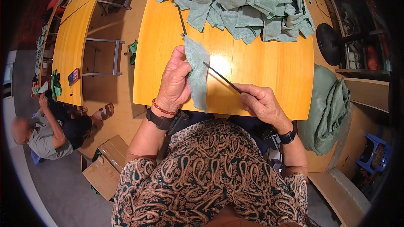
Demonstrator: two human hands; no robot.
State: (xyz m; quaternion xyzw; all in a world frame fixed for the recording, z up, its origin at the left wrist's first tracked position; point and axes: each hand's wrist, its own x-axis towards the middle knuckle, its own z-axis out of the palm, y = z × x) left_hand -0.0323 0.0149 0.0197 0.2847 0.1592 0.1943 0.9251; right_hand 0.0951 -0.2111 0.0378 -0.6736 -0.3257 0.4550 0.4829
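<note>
Head view: left fingers (pixel 180 70) pinch cloth (pixel 198 63), long axis forward; right fingers (pixel 251 102), a rod (pixel 223 78) angled forward-left.

A pile of cloth pieces (pixel 248 6) covers the far part of the surface (pixel 269 71). A thin stick (pixel 182 20) reaches from the pile's left part toward the near edge. Before the pile, the left hand (pixel 176 80) has a single cloth piece (pixel 198 73) above the surface; the right hand (pixel 261 101) is to its right, a rod (pixel 223 78) slanting between. Left lies a second surface (pixel 78 25) with a small box (pixel 73 77) on it, a seated person (pixel 48 134) at its near end. A carton (pixel 107 168) sits near-left, a bundle (pixel 323 111) just right
</note>
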